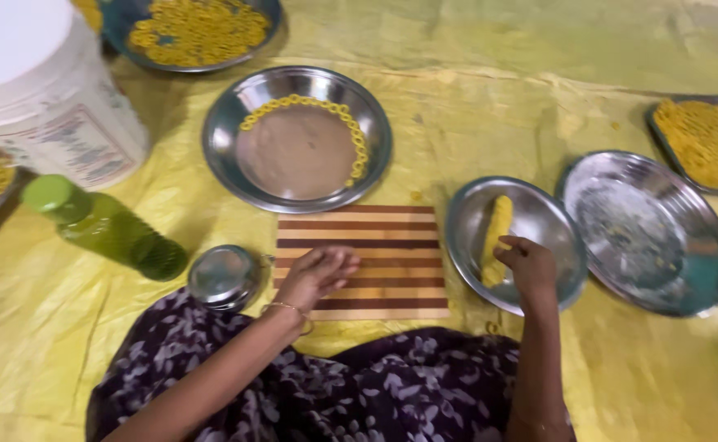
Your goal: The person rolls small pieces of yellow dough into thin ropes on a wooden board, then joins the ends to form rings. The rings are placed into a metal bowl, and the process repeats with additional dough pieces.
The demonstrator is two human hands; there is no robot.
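Yellow dough (496,239), shaped as a long roll, lies in a small steel plate (465,237) just right of a striped wooden board (391,245). The right hand (529,263) rests on the near end of the roll, fingers curled over it and pinching at the dough. The left hand (318,274) lies on the near left corner of the board, fingers held loosely together and bent down onto the wood; whether it holds anything underneath cannot be told.

Everything sits on a yellow plastic sheet (498,106) spread over the floor. Beyond the board stands a wide steel bowl (224,143) with a curved chain of small yellow rings (352,131) along its far and right inner wall. To the right of the dough plate, overlapping its edge, is a larger steel plate (702,270) with dull smears on it. Further right, at the edge of the view, a tray (661,139) is heaped with yellow rings, and another round dish (121,41) of them sits at the top left. A further heap shows at the far left edge.

At the upper left stands a white plastic bucket (40,98) with a white lid; a rectangular printed label in pale and reddish tones sits on its side. Below it a green plastic bottle (105,225) with a green cap lies on its side. A small round steel lid or tin (221,274) sits just left of the board, near the left hand. The person's dark floral clothing (375,393) fills the bottom of the view.
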